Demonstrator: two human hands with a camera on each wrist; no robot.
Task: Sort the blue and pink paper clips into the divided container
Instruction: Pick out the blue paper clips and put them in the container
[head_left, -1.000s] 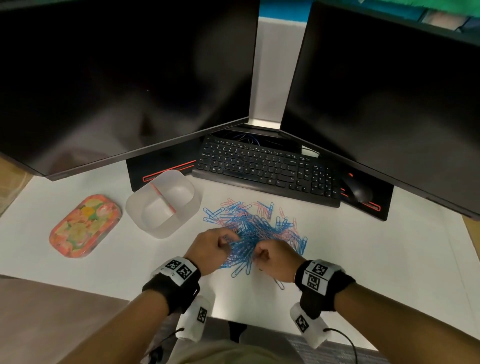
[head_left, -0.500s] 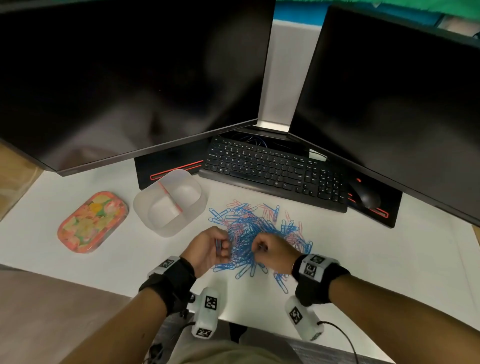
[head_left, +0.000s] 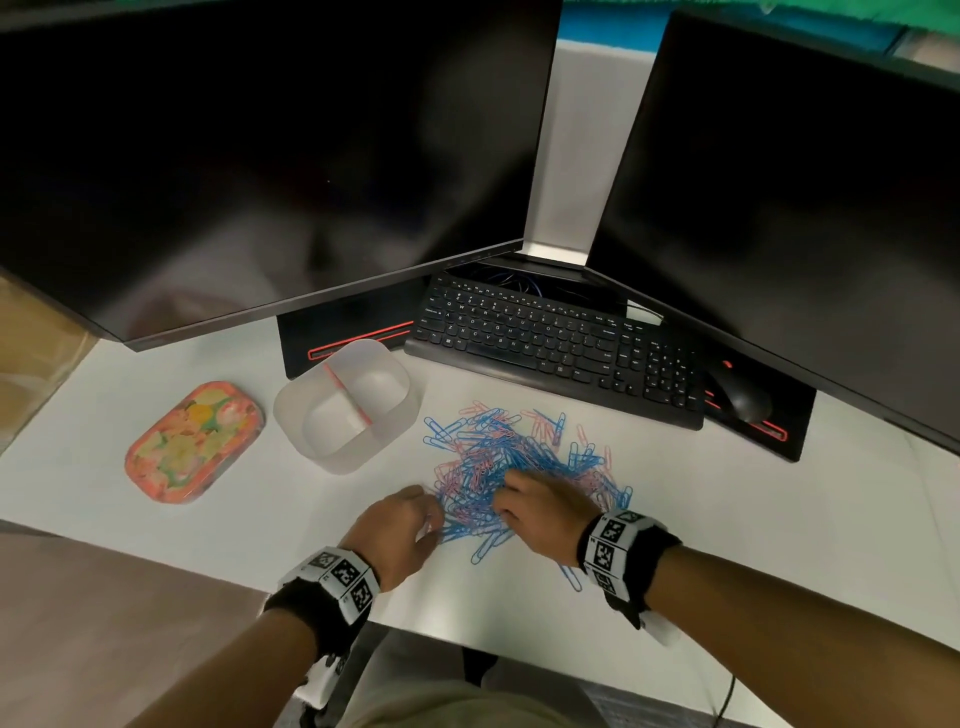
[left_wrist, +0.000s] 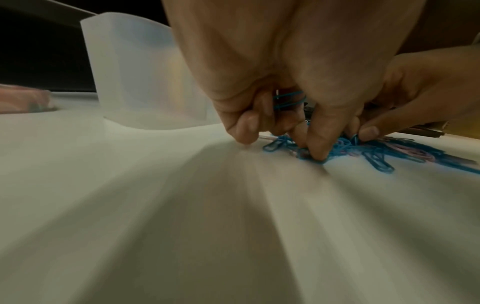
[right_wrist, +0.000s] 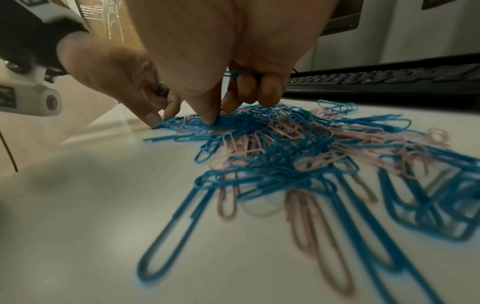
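A tangled pile of blue and pink paper clips (head_left: 519, 457) lies on the white desk in front of the keyboard. The frosted divided container (head_left: 337, 460), with a pink divider, stands left of the pile and both halves look empty. My left hand (head_left: 434, 519) is at the pile's near left edge; it holds a few blue clips (left_wrist: 288, 100) under curled fingers while thumb and forefinger pinch at the pile (left_wrist: 311, 153). My right hand (head_left: 506, 506) is over the pile's middle, with blue clips (right_wrist: 241, 74) tucked under its curled fingers and its thumb and forefinger pinching into the pile (right_wrist: 272, 148).
A floral tin (head_left: 195, 441) lies left of the container. A black keyboard (head_left: 556, 348) and mouse (head_left: 743, 397) sit behind the pile under two dark monitors. The desk's front edge runs just below my wrists.
Both hands have come down again onto the pile's near side after the left hand lifted slightly with its clips. The head view has shifted a little to the left.
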